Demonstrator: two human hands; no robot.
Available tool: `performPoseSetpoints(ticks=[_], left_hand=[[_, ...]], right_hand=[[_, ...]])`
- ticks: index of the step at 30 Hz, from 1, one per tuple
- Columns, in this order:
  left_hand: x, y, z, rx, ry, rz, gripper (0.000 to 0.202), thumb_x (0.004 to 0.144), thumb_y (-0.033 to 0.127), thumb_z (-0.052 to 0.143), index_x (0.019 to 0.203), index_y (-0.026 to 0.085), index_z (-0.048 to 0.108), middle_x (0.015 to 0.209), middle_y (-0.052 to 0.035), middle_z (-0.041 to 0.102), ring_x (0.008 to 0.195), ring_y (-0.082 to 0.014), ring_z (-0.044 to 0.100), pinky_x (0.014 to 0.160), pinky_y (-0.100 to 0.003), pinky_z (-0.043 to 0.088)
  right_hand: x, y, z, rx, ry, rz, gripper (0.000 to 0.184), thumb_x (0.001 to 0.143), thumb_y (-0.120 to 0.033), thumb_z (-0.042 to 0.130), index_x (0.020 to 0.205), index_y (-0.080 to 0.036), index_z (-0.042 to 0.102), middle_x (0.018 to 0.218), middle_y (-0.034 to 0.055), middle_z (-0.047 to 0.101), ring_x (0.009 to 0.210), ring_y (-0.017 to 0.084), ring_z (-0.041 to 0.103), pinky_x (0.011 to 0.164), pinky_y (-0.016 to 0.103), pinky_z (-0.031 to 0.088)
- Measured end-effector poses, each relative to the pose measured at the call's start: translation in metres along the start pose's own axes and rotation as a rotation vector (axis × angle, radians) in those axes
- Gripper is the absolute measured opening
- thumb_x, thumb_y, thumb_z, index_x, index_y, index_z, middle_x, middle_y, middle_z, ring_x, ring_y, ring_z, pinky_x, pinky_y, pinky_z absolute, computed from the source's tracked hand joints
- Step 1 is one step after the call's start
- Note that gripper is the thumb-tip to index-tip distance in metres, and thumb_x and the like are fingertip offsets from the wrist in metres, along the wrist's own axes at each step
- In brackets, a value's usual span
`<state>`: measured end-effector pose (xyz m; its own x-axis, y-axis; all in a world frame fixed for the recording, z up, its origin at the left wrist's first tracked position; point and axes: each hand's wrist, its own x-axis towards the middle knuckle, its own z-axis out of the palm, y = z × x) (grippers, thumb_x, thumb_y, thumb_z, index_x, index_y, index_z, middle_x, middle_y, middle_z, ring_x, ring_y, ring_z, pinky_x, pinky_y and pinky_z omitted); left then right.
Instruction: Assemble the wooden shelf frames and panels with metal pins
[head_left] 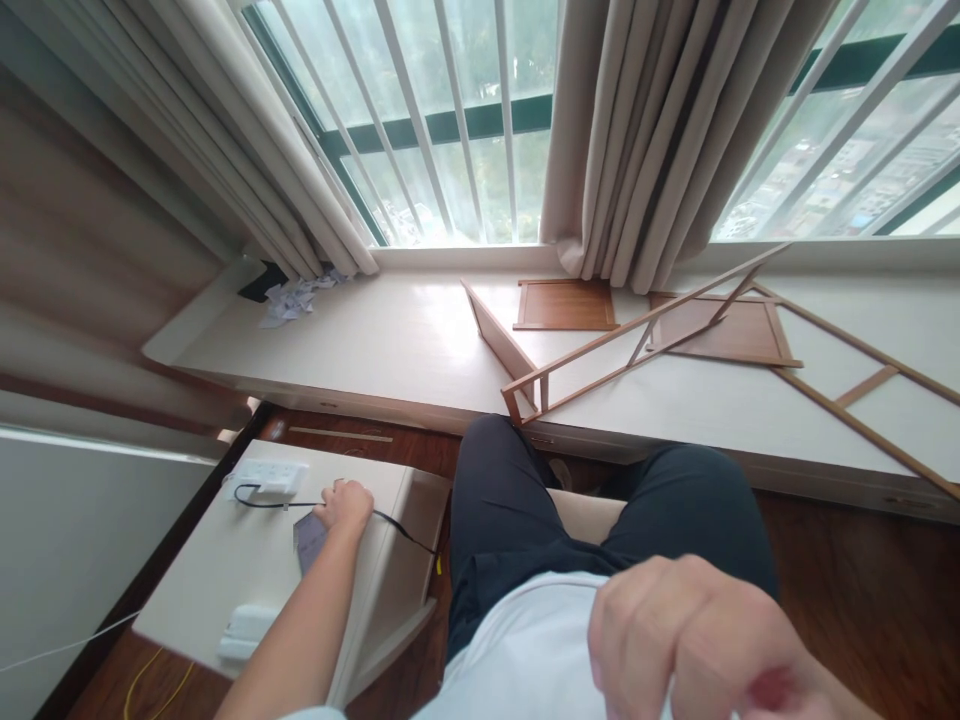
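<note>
My left hand (345, 505) reaches down to a low white cabinet top (225, 580) on my left. Its fingers are curled over a small grey card-like piece (309, 540), beside a thin black cable (330, 505). My right hand (697, 640) is close to the camera at the bottom right, blurred, with fingers curled in a loose fist; I cannot make out anything in it. My legs in dark trousers (517, 500) sit in the middle.
A white window ledge (375, 345) runs ahead with crumpled paper (296, 297), two brown wooden panels (566, 305), and thin wooden frames (637, 340) lying tilted on it. A white power strip (266, 477) and a white device (244, 630) rest on the cabinet. Curtains hang above.
</note>
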<state>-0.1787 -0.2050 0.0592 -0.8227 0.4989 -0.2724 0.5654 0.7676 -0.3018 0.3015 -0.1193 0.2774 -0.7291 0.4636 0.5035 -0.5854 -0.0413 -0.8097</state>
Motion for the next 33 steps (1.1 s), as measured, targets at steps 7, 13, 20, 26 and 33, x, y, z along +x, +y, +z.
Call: performPoseSetpoints(ticks=[7, 13, 20, 26, 33], left_hand=[[-0.004, 0.005, 0.01, -0.005, 0.059, 0.017, 0.049, 0.093, 0.03, 0.038, 0.123, 0.004, 0.068, 0.137, -0.0276, 0.057, 0.127, -0.0383, 0.051, 0.1, -0.051, 0.043], [-0.005, 0.004, 0.012, -0.035, 0.118, -0.023, 0.051, 0.092, 0.031, 0.037, 0.123, 0.002, 0.066, 0.132, -0.0279, 0.059, 0.124, -0.0389, 0.051, 0.098, -0.051, 0.044], [-0.008, -0.006, 0.006, -0.123, 0.165, -0.121, 0.052, 0.093, 0.034, 0.039, 0.127, 0.003, 0.063, 0.132, -0.0264, 0.059, 0.127, -0.039, 0.049, 0.101, -0.051, 0.044], [-0.009, -0.017, -0.002, -0.216, 0.214, -0.166, 0.05, 0.099, 0.034, 0.032, 0.122, 0.003, 0.064, 0.129, -0.028, 0.059, 0.126, -0.0414, 0.05, 0.098, -0.052, 0.046], [-0.024, -0.027, -0.012, -0.365, 0.342, -0.079, 0.037, 0.099, 0.029, 0.034, 0.113, 0.009, 0.062, 0.125, -0.0222, 0.061, 0.125, -0.0353, 0.049, 0.108, -0.047, 0.039]], right_hand=[[-0.002, 0.01, -0.002, -0.041, 0.067, 0.05, 0.037, 0.103, -0.038, 0.056, 0.073, -0.018, 0.067, 0.072, 0.0112, 0.074, 0.068, 0.017, 0.067, 0.069, 0.027, 0.054], [-0.007, 0.023, -0.007, -0.147, 0.056, 0.082, 0.038, 0.106, -0.035, 0.052, 0.076, -0.017, 0.068, 0.074, 0.0111, 0.075, 0.069, 0.016, 0.067, 0.069, 0.027, 0.052], [-0.011, 0.035, -0.005, -0.204, 0.067, 0.173, 0.043, 0.107, -0.039, 0.051, 0.076, -0.016, 0.069, 0.072, 0.0096, 0.073, 0.067, 0.015, 0.066, 0.068, 0.025, 0.051], [-0.02, 0.064, -0.008, -0.136, 0.109, 0.328, 0.048, 0.105, -0.045, 0.054, 0.072, -0.015, 0.071, 0.073, 0.0089, 0.074, 0.067, 0.015, 0.066, 0.068, 0.027, 0.051], [0.008, 0.155, -0.018, 0.115, 0.238, 0.65, 0.048, 0.091, -0.056, 0.068, 0.066, -0.015, 0.068, 0.069, 0.0072, 0.072, 0.062, 0.016, 0.063, 0.064, 0.029, 0.05]])
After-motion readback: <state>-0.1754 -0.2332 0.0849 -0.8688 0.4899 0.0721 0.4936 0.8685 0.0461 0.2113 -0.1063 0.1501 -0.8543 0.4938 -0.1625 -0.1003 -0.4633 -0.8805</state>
